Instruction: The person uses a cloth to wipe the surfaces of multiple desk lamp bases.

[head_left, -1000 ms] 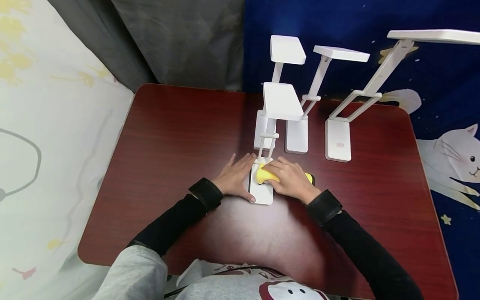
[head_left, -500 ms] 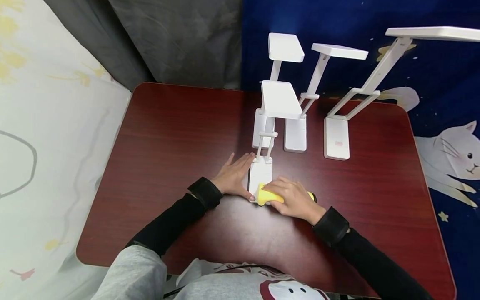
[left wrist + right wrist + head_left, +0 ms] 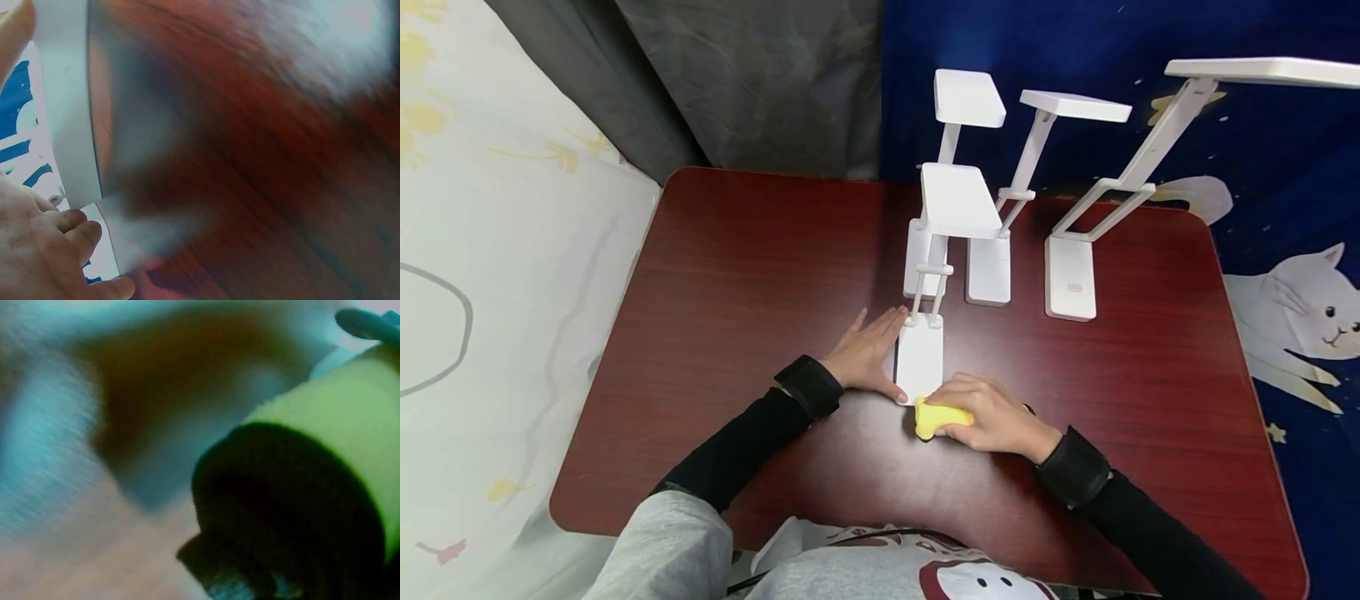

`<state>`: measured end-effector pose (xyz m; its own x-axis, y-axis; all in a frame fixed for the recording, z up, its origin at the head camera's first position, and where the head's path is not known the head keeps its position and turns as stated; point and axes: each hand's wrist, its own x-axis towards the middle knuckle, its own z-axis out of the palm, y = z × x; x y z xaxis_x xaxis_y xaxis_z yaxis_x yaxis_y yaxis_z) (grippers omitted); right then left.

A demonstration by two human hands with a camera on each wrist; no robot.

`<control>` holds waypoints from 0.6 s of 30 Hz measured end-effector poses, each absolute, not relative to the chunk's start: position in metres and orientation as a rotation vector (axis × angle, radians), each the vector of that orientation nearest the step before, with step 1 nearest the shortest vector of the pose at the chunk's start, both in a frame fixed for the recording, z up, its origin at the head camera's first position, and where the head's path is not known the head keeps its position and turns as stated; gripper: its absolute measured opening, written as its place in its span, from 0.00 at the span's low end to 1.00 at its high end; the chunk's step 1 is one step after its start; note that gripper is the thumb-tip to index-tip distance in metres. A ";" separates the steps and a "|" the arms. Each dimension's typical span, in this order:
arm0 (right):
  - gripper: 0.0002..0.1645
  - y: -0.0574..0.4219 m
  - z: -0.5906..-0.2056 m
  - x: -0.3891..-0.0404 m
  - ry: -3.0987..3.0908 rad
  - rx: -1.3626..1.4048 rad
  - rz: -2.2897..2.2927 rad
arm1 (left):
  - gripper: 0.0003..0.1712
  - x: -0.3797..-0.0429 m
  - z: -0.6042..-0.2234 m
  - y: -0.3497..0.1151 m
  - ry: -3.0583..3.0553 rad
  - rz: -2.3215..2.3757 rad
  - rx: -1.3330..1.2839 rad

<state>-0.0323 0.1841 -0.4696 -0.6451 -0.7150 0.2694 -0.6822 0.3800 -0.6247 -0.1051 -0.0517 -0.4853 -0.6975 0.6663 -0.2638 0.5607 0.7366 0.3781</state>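
My right hand (image 3: 992,417) grips a yellow handheld tool (image 3: 942,417) with a widened head and a black end. Its head is just off the near right corner of a white folding desk lamp's base (image 3: 919,362). In the right wrist view the tool's yellow body (image 3: 350,419) and black end (image 3: 281,494) loom large. Against the left side of that base rests my left hand (image 3: 865,358), thumb at the near corner and straight fingers near the far end. The left wrist view shows the hand (image 3: 37,250) along the lamp's white edge (image 3: 69,112).
Behind stand three more white folding lamps: one directly behind (image 3: 968,98), one right of it (image 3: 989,271) and a taller one farther right (image 3: 1070,279). The front lamp's panel (image 3: 958,200) overhangs. All stand on a dark red table (image 3: 737,275) by a blue curtain (image 3: 1037,42).
My right hand has drawn the yellow tool toward me, from the upper part of the lamp base to beyond its near edge. The left hand has stayed in place.
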 end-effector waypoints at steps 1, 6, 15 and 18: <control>0.18 0.182 -0.467 -0.036 2.569 -1.294 -1.160 | 0.82 -0.105 -0.486 -0.052 2.546 0.387 0.939; 0.20 0.168 -0.459 -0.076 2.745 -1.241 -1.148 | 0.83 -0.105 -0.487 -0.056 2.504 0.418 0.898; 0.20 0.148 -0.472 -0.101 2.894 -1.307 -0.701 | 0.83 -0.106 -0.491 -0.057 2.449 0.393 0.894; 0.20 0.148 -0.475 -0.093 2.897 -1.255 -0.692 | 0.84 -0.105 -0.493 -0.055 2.453 0.366 0.871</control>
<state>-0.0933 0.1476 -0.4746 -0.6951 -0.6753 0.2466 -0.7138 0.6076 -0.3483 -0.1049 -0.0552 -0.4926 -0.6658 0.6469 -0.3717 0.5103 0.7583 0.4056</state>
